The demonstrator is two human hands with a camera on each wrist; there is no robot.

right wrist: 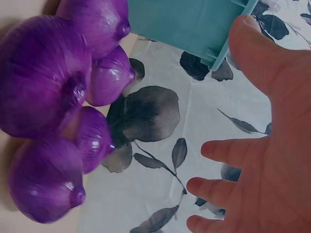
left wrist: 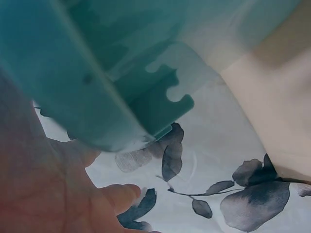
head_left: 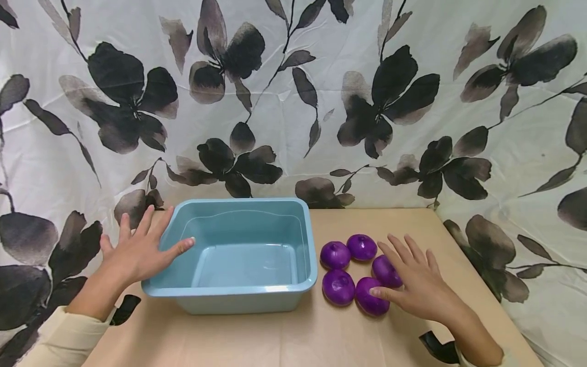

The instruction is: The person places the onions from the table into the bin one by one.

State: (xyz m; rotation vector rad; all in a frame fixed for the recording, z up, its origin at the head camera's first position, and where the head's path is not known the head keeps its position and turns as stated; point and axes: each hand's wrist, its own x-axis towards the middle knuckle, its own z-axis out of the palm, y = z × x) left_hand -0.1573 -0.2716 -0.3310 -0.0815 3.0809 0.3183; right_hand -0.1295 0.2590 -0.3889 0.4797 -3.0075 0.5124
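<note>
A light blue plastic basin (head_left: 247,291) stands on the table, with nothing in it. My left hand (head_left: 137,255) is spread at the basin's left side, its thumb over the rim; in the left wrist view the palm (left wrist: 48,194) lies beside the basin's wall (left wrist: 58,97). Several purple onions (head_left: 338,287) sit in a cluster right of the basin. Fingers straight and apart, my right hand (head_left: 419,285) hovers over the cluster's right side and partly hides two onions. The right wrist view shows the onions (right wrist: 39,77) apart from the palm (right wrist: 286,145), nothing held.
The tan table (head_left: 238,336) ends at a right edge beside a floral cloth (head_left: 541,255). Another stretch of the same cloth (head_left: 293,117) hangs behind the table. A black strap end (head_left: 437,347) sticks out at the right wrist, another (head_left: 125,309) at the left.
</note>
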